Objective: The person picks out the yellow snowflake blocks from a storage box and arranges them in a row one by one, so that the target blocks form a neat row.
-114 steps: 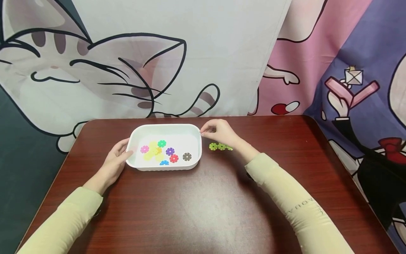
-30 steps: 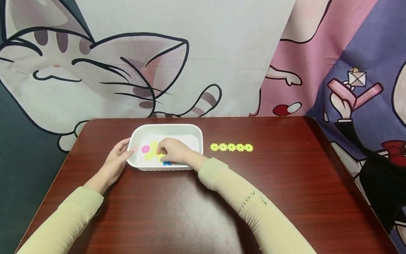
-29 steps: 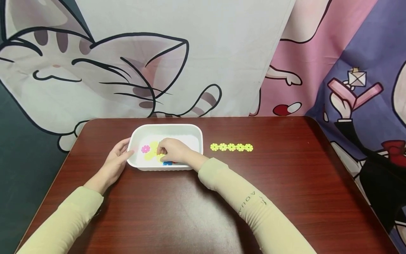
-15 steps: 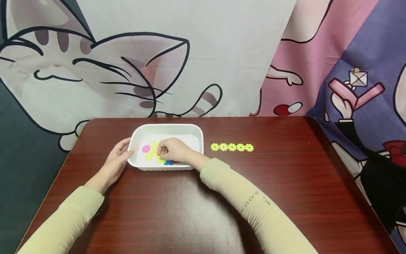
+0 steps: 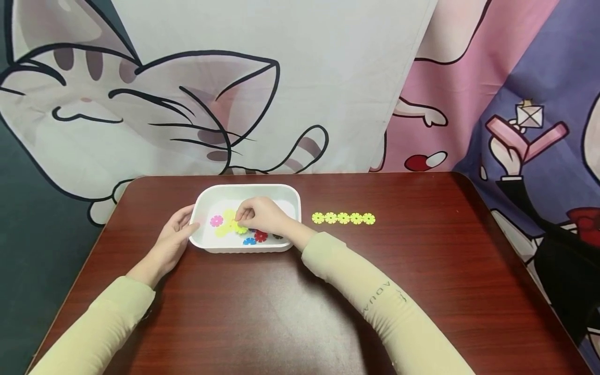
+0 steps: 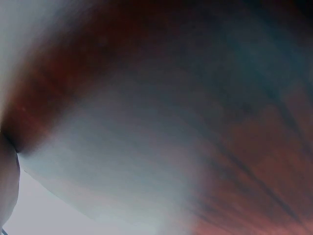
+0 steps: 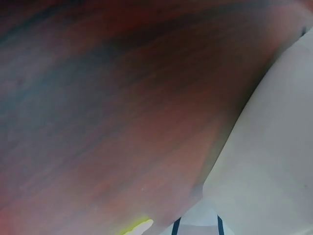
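On the table stands a white plastic tray (image 5: 281, 248) with flower-shaped plastic discs inside. My left hand (image 5: 171, 237) grips its left end, thumb over the rim and fingers outside. Inside the tray, my right hand (image 5: 262, 214) has thumb and fingertips together on a yellow flower disc (image 5: 241, 229), which they seem to pinch. Around it lie a pink disc (image 5: 216, 221), a blue disc (image 5: 249, 241), a red disc (image 5: 260, 236) and other yellow ones. The hand hides part of the pile. Both wrist views are largely blurred.
Right of the tray, several yellow-green flower discs (image 5: 344, 218) lie in a straight row on the brown wooden table (image 5: 290, 307). Behind the table's far edge hangs a cloth printed with a cartoon cat (image 5: 206, 109).
My right hand came from the row at the tray's right into the tray; lately it has lifted slightly, uncovering more of the red disc. The row now shows fully. My left hand keeps its grip.
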A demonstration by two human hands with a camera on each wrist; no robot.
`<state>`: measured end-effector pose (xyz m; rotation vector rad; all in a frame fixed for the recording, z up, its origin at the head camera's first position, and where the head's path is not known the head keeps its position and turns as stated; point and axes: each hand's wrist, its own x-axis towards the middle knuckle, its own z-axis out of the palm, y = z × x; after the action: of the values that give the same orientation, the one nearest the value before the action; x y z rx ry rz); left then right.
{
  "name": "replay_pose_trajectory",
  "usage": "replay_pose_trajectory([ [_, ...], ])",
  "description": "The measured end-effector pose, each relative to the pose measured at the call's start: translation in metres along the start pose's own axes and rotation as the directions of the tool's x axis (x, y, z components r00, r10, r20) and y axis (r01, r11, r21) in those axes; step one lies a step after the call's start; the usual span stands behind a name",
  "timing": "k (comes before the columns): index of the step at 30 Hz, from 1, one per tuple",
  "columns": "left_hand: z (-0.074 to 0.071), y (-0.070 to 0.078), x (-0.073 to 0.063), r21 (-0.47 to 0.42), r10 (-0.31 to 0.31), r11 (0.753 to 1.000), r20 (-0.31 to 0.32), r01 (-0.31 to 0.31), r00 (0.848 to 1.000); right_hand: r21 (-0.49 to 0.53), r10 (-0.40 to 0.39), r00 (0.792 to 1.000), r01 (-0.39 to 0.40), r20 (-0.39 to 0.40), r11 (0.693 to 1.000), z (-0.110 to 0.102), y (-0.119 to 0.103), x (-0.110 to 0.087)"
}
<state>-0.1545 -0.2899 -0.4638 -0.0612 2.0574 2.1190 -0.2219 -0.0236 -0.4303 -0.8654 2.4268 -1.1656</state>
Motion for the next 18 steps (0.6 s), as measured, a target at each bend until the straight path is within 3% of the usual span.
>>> replay_pose_trajectory([
  [8,0.001,0.0,-0.001,-0.006,-0.003,1.0,-0.002,0.003,1.0,0.003,-0.038,0.999,0.039,-0.038,0.999,-0.01,0.002,-0.01],
  [18,0.001,0.0,-0.001,0.002,-0.005,1.0,0.0,0.005,1.0,0.083,-0.001,0.99,0.013,-0.139,0.996,-0.033,0.007,-0.025],
])
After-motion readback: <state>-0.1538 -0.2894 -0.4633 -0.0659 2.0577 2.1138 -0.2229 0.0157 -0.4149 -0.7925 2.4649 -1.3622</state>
